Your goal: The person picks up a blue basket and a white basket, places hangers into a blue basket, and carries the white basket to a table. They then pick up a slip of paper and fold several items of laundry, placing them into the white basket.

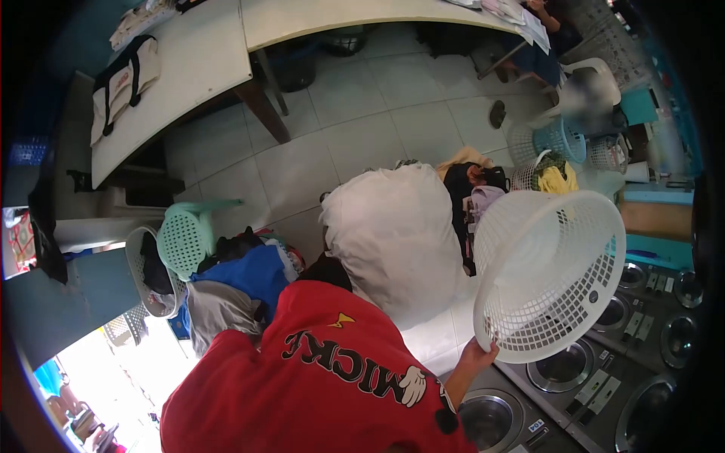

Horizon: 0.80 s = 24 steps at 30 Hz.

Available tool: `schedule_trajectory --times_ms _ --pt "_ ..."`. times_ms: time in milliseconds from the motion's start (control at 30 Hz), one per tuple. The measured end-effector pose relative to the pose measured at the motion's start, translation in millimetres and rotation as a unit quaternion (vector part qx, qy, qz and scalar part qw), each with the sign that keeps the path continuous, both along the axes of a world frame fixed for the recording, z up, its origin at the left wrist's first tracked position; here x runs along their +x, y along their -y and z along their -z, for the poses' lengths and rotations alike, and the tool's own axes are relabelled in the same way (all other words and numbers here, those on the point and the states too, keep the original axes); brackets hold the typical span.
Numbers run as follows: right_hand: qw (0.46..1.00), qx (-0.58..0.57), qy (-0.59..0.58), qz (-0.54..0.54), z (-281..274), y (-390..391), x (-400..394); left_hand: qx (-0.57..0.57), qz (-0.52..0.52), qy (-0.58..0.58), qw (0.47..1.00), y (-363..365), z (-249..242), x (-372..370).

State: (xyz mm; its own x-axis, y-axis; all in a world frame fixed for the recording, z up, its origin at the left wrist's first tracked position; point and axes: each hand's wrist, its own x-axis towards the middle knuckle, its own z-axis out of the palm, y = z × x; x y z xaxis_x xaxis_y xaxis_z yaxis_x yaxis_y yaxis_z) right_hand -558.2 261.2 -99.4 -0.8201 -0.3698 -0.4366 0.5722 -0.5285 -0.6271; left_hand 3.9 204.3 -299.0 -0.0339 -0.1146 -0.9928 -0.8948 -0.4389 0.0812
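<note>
One hand [477,353] shows at the lower middle of the head view, its fingers closed on the rim of a white plastic laundry basket [547,272], which is held up empty and tipped on its side with its open mouth facing the camera, above a row of front-loading washing machines [563,366]. Which of the wearer's hands this is cannot be told, and the other hand cannot be seen. The red printed shirt [325,377] fills the lower foreground. Just beside the basket a large white bundle [393,234] sits on the tiled floor [362,113]. Further off lie dark clothes [468,196], a green basket [185,234] and a long white table [196,68].
</note>
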Motion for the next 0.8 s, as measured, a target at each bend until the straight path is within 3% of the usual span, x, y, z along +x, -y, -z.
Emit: schedule_trajectory --times_ms 167,267,333,367,400,433,467,533,600,667,700,767,800 --pt "0.996 0.028 -0.011 -0.08 8 41 1 -0.013 -0.042 0.007 0.999 18 1 6" --pt "0.996 0.009 -0.001 -0.088 32 60 -7 -0.001 -0.071 -0.002 0.998 70 -16 -14" --pt "0.992 0.002 -0.025 -0.127 39 84 -4 0.057 -0.12 -0.147 0.98 140 -39 -24" --pt "0.991 0.004 -0.021 -0.132 41 96 -1 -0.092 0.095 -0.189 0.973 171 -26 -18" --pt "0.991 0.007 -0.018 -0.132 42 107 1 -0.189 -0.072 -0.157 0.967 192 -58 -23" --pt "0.989 -0.006 -0.005 -0.147 43 118 5 -0.279 -0.233 -0.123 0.923 207 -92 -24" --pt "0.988 -0.012 -0.003 -0.156 37 135 16 -0.286 -0.24 -0.119 0.92 214 -84 -12" --pt "0.984 -0.003 0.004 -0.176 25 168 40 -0.513 -0.189 -0.06 0.835 229 -58 8" --pt "0.983 -0.014 -0.006 -0.18 34 198 49 -0.482 -0.211 -0.049 0.849 237 -48 26" --pt "0.981 -0.013 -0.009 -0.193 47 228 60 -0.398 -0.127 -0.059 0.907 240 -25 52" --pt "0.981 -0.007 -0.016 -0.193 54 246 69 -0.393 -0.13 -0.065 0.908 252 -21 63" --pt "0.974 -0.035 -0.016 -0.225 62 285 83 -0.28 -0.025 -0.014 0.959 252 -16 78" --pt "0.971 -0.005 -0.02 -0.236 60 297 86 -0.296 -0.004 0.013 0.955 241 22 89"
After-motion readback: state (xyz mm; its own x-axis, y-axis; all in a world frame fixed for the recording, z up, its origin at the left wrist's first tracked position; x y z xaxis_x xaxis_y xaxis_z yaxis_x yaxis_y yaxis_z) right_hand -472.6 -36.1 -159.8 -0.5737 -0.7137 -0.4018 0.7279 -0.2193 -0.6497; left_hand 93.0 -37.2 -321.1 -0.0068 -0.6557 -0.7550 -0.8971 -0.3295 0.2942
